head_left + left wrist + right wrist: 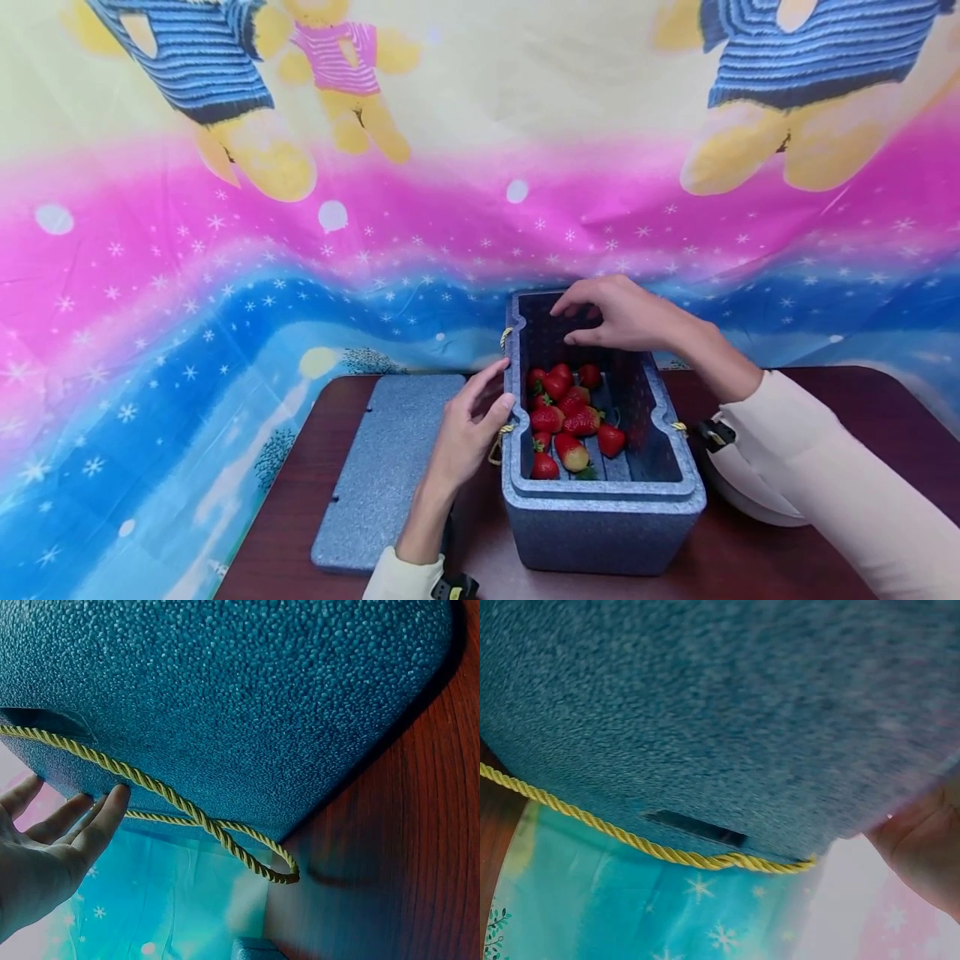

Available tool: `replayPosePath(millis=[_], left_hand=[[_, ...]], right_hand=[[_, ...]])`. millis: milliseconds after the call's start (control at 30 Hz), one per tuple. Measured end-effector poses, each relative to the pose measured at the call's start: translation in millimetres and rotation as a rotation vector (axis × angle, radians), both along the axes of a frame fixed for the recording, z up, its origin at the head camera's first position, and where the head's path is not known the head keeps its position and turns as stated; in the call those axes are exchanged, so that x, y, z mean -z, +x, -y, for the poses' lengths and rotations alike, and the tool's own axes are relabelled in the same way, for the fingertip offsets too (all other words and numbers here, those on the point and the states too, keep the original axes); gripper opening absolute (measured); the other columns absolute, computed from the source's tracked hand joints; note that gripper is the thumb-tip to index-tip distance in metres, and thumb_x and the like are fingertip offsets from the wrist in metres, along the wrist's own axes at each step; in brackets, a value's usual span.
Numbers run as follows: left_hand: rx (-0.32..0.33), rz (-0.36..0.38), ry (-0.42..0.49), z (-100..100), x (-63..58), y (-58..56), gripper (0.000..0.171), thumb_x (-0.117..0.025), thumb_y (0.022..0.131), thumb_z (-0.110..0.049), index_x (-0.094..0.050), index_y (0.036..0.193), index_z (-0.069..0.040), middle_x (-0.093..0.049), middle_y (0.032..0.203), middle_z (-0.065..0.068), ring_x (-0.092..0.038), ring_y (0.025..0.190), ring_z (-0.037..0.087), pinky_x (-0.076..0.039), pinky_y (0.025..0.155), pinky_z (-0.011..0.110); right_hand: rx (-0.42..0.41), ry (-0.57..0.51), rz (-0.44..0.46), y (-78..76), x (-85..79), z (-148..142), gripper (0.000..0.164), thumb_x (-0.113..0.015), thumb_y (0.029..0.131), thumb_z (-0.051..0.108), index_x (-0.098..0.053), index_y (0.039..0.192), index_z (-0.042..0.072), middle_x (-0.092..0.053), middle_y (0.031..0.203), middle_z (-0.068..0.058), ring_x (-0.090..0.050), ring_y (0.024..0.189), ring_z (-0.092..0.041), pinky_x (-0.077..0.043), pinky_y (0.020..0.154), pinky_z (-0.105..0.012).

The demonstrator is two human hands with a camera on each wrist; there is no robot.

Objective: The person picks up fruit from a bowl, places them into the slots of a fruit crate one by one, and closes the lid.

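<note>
A grey foam box (pixel 604 528) stands on the table with its top uncovered, and several red strawberries (pixel 581 421) lie on its slatted floor. My left hand (pixel 468 429) rests its fingertips against the box's left wall near the rim. In the left wrist view those fingertips (pixel 114 796) are right at the yellow rope (pixel 169 796) that hangs along the wall. My right hand (pixel 618 312) is over the far end of the box, fingers bent and apart from the thumb, with nothing between them. In the right wrist view only part of this hand (pixel 922 844) shows at the right edge.
Left of the box lies a flat grey foam lid (pixel 393 467) on the dark wooden table (pixel 281 517). A round white bowl (pixel 757 496) stands to the right, partly hidden under my right sleeve (pixel 810 450). Behind the table hangs a printed cloth (pixel 450 208).
</note>
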State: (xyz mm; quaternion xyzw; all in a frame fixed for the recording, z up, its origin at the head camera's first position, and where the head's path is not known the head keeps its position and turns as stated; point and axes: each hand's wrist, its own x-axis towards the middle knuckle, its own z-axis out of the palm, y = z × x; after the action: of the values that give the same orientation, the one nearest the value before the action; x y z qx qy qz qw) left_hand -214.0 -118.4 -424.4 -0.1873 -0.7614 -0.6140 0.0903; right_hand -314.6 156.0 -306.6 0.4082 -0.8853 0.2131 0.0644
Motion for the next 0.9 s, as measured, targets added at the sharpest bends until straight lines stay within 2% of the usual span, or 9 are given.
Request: replayPosePath(millis=[200,400,467,600,733,900], left_hand=[[0.002,0.001,0.002,-0.6,-0.5,0.8,0.051,-0.067,0.105,-0.026,-0.059,0.155,-0.021,-0.063,0.153,0.01,-0.065,0.138,0.033,-0.053,0.113,0.053],[0.007,0.007,0.007,-0.9,-0.7,2.1,0.05,-0.067,0.106,-0.027,-0.059,0.155,-0.021,-0.063,0.153,0.01,-0.065,0.137,0.031,-0.054,0.112,0.05],[0.006,0.01,0.007,-1.0,0.1,1.8,0.051,-0.067,0.106,-0.026,-0.059,0.155,-0.022,-0.064,0.153,0.01,-0.065,0.137,0.03,-0.053,0.113,0.051],[0.006,0.013,0.007,-1.4,0.3,1.8,0.05,-0.067,0.106,-0.027,-0.059,0.155,-0.022,-0.064,0.152,0.01,-0.065,0.137,0.03,-0.053,0.113,0.053],[0.007,0.015,0.011,-1.5,-0.5,1.9,0.05,-0.067,0.106,-0.027,-0.059,0.155,-0.022,-0.065,0.151,0.01,-0.066,0.137,0.03,-0.052,0.113,0.054],[0.006,0.016,0.006,-1.2,-1.2,0.9,0.05,-0.066,0.106,-0.029,-0.059,0.155,-0.023,-0.064,0.151,0.009,-0.065,0.137,0.029,-0.051,0.114,0.056]], right_hand=[[0.033,-0.044,-0.03,17.5,-6.9,-16.7,0.037,-0.085,0.094,0.021,-0.076,0.129,0.014,-0.077,0.127,-0.007,-0.074,0.112,-0.03,-0.064,0.093,-0.052],[0.074,-0.105,-0.083,36.9,-7.3,-33.4,0.04,-0.087,0.092,0.023,-0.076,0.13,0.018,-0.077,0.124,-0.001,-0.071,0.102,-0.016,-0.063,0.082,-0.043],[0.103,-0.124,-0.083,45.4,-6.9,-39.0,0.041,-0.087,0.093,0.025,-0.075,0.132,0.019,-0.076,0.127,0.0,-0.071,0.102,-0.014,-0.062,0.08,-0.04],[0.176,-0.178,-0.092,64.4,-5.1,-50.1,0.045,-0.087,0.092,0.025,-0.074,0.135,0.026,-0.074,0.133,0.004,-0.074,0.105,-0.017,-0.062,0.084,-0.035],[0.243,-0.232,-0.146,83.0,-0.1,-59.2,0.052,-0.09,0.089,0.022,-0.073,0.136,0.034,-0.073,0.136,0.009,-0.075,0.104,-0.014,-0.06,0.086,-0.029],[0.289,-0.26,-0.203,101.5,11.1,-71.1,0.063,-0.094,0.084,0.017,-0.072,0.14,0.033,-0.072,0.139,0.005,-0.073,0.104,-0.012,-0.055,0.087,-0.016]])
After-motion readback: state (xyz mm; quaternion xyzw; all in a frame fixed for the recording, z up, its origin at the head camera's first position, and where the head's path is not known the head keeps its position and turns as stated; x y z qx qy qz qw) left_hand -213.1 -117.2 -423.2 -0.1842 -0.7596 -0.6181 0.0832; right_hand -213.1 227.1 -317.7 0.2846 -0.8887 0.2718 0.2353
